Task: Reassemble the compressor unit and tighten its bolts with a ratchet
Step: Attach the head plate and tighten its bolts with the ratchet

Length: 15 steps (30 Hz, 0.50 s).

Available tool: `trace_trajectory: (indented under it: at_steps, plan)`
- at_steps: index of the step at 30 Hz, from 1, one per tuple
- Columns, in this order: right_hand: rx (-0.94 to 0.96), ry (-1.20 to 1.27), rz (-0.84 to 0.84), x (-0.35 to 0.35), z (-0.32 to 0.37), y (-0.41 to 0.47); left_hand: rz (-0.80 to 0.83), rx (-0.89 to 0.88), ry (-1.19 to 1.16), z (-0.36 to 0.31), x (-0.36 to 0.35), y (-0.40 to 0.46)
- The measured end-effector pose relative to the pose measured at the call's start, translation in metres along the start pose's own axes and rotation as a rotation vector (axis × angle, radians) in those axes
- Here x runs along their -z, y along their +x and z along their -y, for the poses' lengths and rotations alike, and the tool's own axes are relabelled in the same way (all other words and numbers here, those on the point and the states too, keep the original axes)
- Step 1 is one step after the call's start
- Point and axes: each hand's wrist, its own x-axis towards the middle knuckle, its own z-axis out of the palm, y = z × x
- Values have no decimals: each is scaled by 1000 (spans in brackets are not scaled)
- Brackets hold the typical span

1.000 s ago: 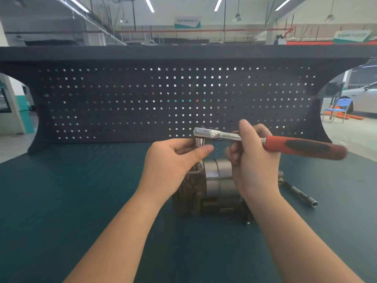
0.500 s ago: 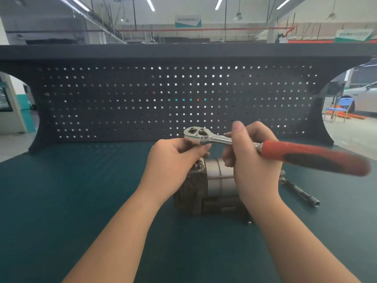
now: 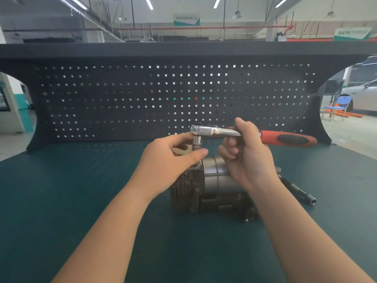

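Compressor on bench, ratchet held above it

Compressor sits on the green mat, mid-bench. Right hand grips the ratchet shank; left hand pinches the socket beneath its head. An extension bar lies right.

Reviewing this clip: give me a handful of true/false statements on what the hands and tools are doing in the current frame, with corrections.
1. The right hand grips the ratchet by its metal shank. True.
2. The ratchet's handle is blue. False: it is red with a black inset.
3. The left hand pinches the socket under the ratchet head. True.
4. The compressor unit hangs on the pegboard. False: it sits on the green bench mat.
5. An extension bar lies on the mat to the right of the unit. True.
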Motion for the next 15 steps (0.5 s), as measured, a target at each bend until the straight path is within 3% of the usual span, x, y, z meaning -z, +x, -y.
trace_trajectory:
  at_steps: [9, 15]
  plan:
    - [35, 16, -7, 4, 1, 2, 96, 26, -6, 3, 6, 2]
    - [90, -29, 24, 4, -1, 0, 36, -22, 7, 0, -3, -2]
